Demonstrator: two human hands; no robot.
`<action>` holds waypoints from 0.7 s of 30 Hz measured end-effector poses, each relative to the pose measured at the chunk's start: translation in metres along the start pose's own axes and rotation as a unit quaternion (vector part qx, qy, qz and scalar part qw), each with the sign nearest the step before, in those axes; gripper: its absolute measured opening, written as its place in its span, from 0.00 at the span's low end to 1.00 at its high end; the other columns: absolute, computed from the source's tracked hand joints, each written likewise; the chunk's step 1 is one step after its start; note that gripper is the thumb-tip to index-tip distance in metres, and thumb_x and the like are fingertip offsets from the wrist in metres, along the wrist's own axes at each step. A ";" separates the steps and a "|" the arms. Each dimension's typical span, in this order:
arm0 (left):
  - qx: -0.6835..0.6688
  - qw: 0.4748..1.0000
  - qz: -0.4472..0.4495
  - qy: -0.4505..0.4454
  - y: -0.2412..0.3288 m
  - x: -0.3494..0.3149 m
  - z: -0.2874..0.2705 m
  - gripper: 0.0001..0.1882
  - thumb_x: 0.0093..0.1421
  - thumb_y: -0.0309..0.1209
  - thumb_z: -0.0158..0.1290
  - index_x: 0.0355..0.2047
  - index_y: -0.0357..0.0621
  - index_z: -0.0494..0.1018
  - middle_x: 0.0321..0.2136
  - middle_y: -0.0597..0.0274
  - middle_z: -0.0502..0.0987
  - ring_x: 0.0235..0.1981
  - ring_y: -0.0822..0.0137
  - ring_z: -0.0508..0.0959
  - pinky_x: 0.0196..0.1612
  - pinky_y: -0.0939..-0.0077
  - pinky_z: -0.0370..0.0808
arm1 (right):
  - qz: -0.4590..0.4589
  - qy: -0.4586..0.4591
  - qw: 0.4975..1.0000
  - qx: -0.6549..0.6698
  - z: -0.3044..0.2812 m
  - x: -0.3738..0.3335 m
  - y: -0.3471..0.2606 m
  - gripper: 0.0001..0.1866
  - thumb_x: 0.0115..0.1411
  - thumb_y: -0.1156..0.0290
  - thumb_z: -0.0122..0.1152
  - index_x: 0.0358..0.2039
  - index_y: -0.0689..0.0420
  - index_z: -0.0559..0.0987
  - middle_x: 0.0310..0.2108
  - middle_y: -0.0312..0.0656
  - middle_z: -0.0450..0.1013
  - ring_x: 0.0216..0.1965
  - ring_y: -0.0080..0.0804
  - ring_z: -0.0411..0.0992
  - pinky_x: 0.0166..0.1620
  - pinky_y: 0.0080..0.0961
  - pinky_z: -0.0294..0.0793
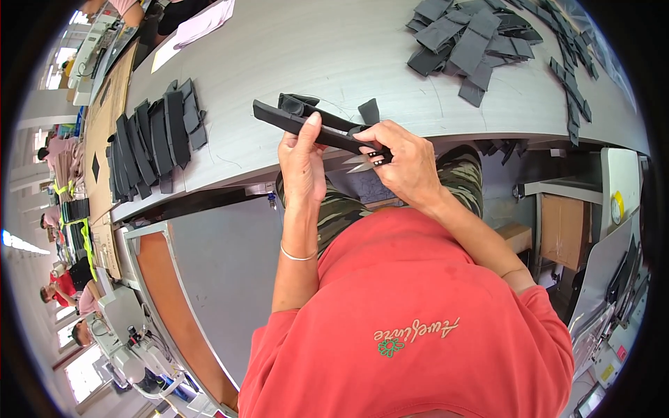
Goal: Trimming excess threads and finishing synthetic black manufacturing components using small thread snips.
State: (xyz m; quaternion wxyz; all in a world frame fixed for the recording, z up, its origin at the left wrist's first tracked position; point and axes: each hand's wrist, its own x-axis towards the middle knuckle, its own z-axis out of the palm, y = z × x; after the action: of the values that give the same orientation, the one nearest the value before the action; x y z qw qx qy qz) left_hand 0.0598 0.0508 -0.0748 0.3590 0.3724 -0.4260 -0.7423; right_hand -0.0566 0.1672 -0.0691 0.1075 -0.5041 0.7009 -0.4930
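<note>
My left hand [304,166] is closed on a folded black fabric strip [277,118], thumb on top, near the table's front edge. The strip slants from upper left down toward my right hand [405,161]. That hand is closed around black-handled thread snips [360,164], their silver blades pointing left below the strip. Its thumb and forefinger also meet the strip's right end. Another black folded piece [298,103] shows just behind the strip; whether it is joined to it I cannot tell. A small black fabric piece [369,110] lies beyond my right hand.
On the pale table [300,42], a row of black fabric pieces [157,132] lies at the left. A loose heap of dark strips [474,45] lies at the far right. Pink cloth [205,23] sits at the far left. Sewing machines [125,341] and other people are farther left.
</note>
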 end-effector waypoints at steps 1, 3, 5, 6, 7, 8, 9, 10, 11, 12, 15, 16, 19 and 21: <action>-0.086 0.996 0.005 -0.008 -0.001 0.000 0.001 0.10 0.56 0.34 0.59 0.34 0.45 0.73 0.27 0.69 0.72 0.31 0.76 0.70 0.39 0.77 0.65 | 0.000 0.000 1.000 0.000 0.000 0.000 0.000 0.10 0.50 0.76 0.58 0.34 0.52 0.77 0.26 0.37 0.73 0.25 0.39 0.73 0.27 0.31 0.70; -0.093 0.995 0.010 -0.018 0.000 -0.001 0.000 0.09 0.56 0.32 0.58 0.35 0.45 0.72 0.27 0.68 0.73 0.31 0.76 0.71 0.40 0.76 0.65 | 0.003 -0.016 1.000 -0.007 -0.001 0.000 0.000 0.15 0.46 0.85 0.62 0.36 0.56 0.78 0.28 0.37 0.73 0.26 0.30 0.75 0.28 0.23 0.72; -0.109 0.993 0.022 -0.039 0.002 -0.003 -0.001 0.10 0.56 0.28 0.56 0.37 0.44 0.70 0.28 0.67 0.74 0.32 0.74 0.71 0.42 0.75 0.65 | 0.014 -0.028 0.999 -0.009 -0.003 0.001 0.001 0.15 0.46 0.84 0.62 0.36 0.55 0.78 0.29 0.37 0.73 0.28 0.30 0.74 0.30 0.23 0.72; -0.108 0.993 0.022 -0.039 0.002 -0.005 -0.001 0.10 0.56 0.28 0.56 0.37 0.44 0.70 0.28 0.67 0.74 0.32 0.74 0.71 0.42 0.75 0.65 | 0.025 -0.040 0.999 -0.010 -0.006 0.002 0.002 0.16 0.46 0.83 0.62 0.37 0.55 0.78 0.30 0.37 0.73 0.29 0.29 0.74 0.32 0.23 0.71; -0.096 0.993 0.044 -0.049 0.004 -0.007 0.000 0.11 0.55 0.28 0.56 0.38 0.44 0.70 0.31 0.62 0.75 0.33 0.73 0.71 0.44 0.75 0.64 | 0.025 -0.040 0.999 -0.010 -0.009 0.004 0.001 0.16 0.46 0.83 0.62 0.37 0.55 0.78 0.30 0.37 0.73 0.29 0.29 0.74 0.32 0.23 0.71; -0.083 0.993 0.067 -0.059 0.005 -0.008 0.001 0.12 0.55 0.28 0.56 0.40 0.45 0.70 0.35 0.57 0.77 0.35 0.73 0.71 0.45 0.76 0.63 | 0.035 -0.051 0.998 0.023 -0.013 0.007 0.000 0.15 0.47 0.80 0.63 0.37 0.53 0.78 0.31 0.37 0.73 0.31 0.32 0.74 0.32 0.25 0.72; -0.082 0.993 0.066 -0.059 0.006 -0.008 0.001 0.12 0.55 0.28 0.56 0.40 0.45 0.70 0.35 0.57 0.77 0.35 0.73 0.71 0.45 0.76 0.63 | 0.045 -0.063 0.995 0.056 -0.018 0.010 0.000 0.15 0.47 0.76 0.63 0.38 0.51 0.78 0.31 0.37 0.72 0.32 0.34 0.73 0.33 0.28 0.72; -0.071 0.991 0.092 -0.061 0.007 -0.008 0.001 0.13 0.55 0.27 0.55 0.41 0.44 0.69 0.38 0.53 0.77 0.35 0.72 0.71 0.45 0.76 0.63 | 0.041 -0.071 0.994 0.066 -0.023 0.012 -0.001 0.16 0.50 0.71 0.64 0.41 0.52 0.78 0.33 0.37 0.73 0.34 0.32 0.73 0.37 0.26 0.72; -0.060 0.989 0.117 -0.064 0.009 -0.008 0.002 0.14 0.55 0.26 0.54 0.43 0.44 0.68 0.41 0.50 0.76 0.35 0.72 0.71 0.45 0.76 0.63 | 0.041 -0.071 0.994 0.067 -0.026 0.014 -0.001 0.16 0.50 0.71 0.64 0.41 0.52 0.78 0.33 0.37 0.73 0.34 0.32 0.73 0.37 0.26 0.72; -0.043 0.989 0.126 -0.057 0.012 -0.009 0.004 0.15 0.55 0.23 0.53 0.44 0.42 0.67 0.42 0.54 0.74 0.40 0.69 0.73 0.46 0.76 0.63 | 0.055 -0.070 0.992 0.085 -0.029 0.015 0.000 0.15 0.52 0.69 0.63 0.42 0.52 0.78 0.34 0.38 0.73 0.34 0.32 0.73 0.37 0.26 0.72; -0.022 0.986 0.158 -0.054 0.017 -0.014 0.016 0.17 0.53 0.20 0.53 0.44 0.40 0.66 0.40 0.60 0.72 0.46 0.65 0.74 0.45 0.76 0.63 | 0.070 -0.046 0.989 0.120 -0.030 0.016 0.002 0.14 0.56 0.66 0.60 0.43 0.54 0.78 0.34 0.39 0.76 0.33 0.33 0.73 0.36 0.25 0.72; -0.021 0.986 0.158 -0.056 0.016 -0.014 0.015 0.17 0.53 0.20 0.53 0.44 0.40 0.66 0.40 0.60 0.72 0.46 0.65 0.74 0.45 0.76 0.63 | 0.052 -0.038 0.995 0.080 -0.031 0.017 0.000 0.13 0.56 0.67 0.59 0.41 0.54 0.79 0.33 0.39 0.76 0.33 0.34 0.74 0.35 0.26 0.72; -0.001 0.983 0.167 -0.071 0.014 -0.013 0.014 0.22 0.50 0.15 0.53 0.46 0.38 0.65 0.40 0.59 0.73 0.47 0.61 0.75 0.48 0.72 0.67 | 0.002 -0.011 1.000 -0.007 -0.028 0.020 -0.003 0.09 0.55 0.68 0.59 0.37 0.54 0.79 0.29 0.39 0.76 0.32 0.34 0.74 0.34 0.27 0.72; 0.029 0.975 0.203 -0.080 0.013 -0.014 0.014 0.24 0.48 0.14 0.53 0.47 0.38 0.64 0.41 0.56 0.73 0.47 0.62 0.75 0.49 0.72 0.67 | -0.029 0.008 0.998 -0.055 -0.024 0.022 -0.008 0.08 0.55 0.68 0.59 0.35 0.54 0.79 0.26 0.38 0.76 0.31 0.34 0.74 0.33 0.28 0.72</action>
State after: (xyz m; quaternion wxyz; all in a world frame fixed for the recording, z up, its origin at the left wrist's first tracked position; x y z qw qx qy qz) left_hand 0.0566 0.0630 -0.0548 0.4561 0.2275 -0.5418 -0.6684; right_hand -0.0776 0.1634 -0.0432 0.0593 -0.5252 0.7129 -0.4609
